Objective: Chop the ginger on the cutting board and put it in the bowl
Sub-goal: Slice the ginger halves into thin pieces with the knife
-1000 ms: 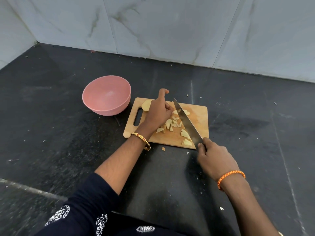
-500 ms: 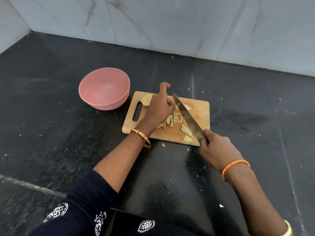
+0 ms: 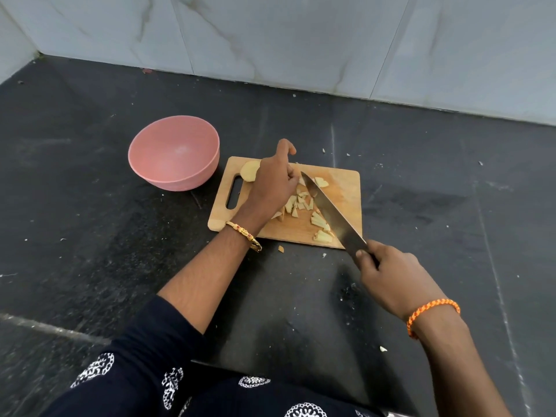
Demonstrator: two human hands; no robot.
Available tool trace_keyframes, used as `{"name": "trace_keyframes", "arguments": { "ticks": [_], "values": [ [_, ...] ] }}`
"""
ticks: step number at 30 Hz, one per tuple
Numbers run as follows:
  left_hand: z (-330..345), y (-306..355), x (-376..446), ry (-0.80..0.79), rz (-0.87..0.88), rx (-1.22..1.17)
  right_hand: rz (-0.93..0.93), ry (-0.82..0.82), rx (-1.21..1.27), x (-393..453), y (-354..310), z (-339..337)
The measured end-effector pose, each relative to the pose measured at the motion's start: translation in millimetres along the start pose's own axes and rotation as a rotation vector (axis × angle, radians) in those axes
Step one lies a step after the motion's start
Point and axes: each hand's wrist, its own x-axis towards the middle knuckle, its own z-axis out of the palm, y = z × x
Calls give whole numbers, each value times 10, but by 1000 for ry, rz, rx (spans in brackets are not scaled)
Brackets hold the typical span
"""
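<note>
A wooden cutting board [image 3: 343, 188] lies on the black counter with several pale chopped ginger pieces [image 3: 320, 221] scattered on it. A larger uncut ginger chunk [image 3: 249, 171] sits at the board's left end. My left hand [image 3: 275, 183] rests over the pieces with fingers curled, pinching ginger beside the blade; what it pinches is mostly hidden. My right hand [image 3: 388, 278] grips the handle of a large knife [image 3: 331, 212], whose blade slants across the board with its tip by my left fingers. An empty pink bowl [image 3: 174, 158] stands just left of the board.
Small ginger scraps [image 3: 280, 249] lie on the black counter [image 3: 90, 236] in front of the board. A marble-tiled wall [image 3: 301, 40] runs along the back, meeting a side wall at the far left corner.
The knife has stayed in place over the board, its blade tilting slightly. My left hand remains over the ginger. The view has shifted a little.
</note>
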Motion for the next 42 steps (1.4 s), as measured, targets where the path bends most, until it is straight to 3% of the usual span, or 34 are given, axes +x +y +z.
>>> {"name": "trace_keyframes", "arguments": {
  "ticks": [6,12,17,22,26,32,38,42],
  "values": [
    [-167,-41,-110,-63,-38,-40,5,106,155,-155,84,116],
    [-450,-78,-287,-16,-16,-18,61,219,264,-160,175,144],
    [-391,-124,-469,-75,-126,84,136,181,227,-150,151,246],
    [-247,-66,-503,-119,-93,106,106,142,166,-123,40,324],
    [-161,-26,-448,-164,-60,45,28,115,127,-116,56,248],
    [-224,-76,-411,-59,-111,-185,55,193,239,-109,125,135],
    [-225,-52,-615,-8,-58,186,-21,149,256,-170,87,151],
    [-122,-22,-616,8,-26,277,-62,108,257,-197,33,215]
  ]
}}
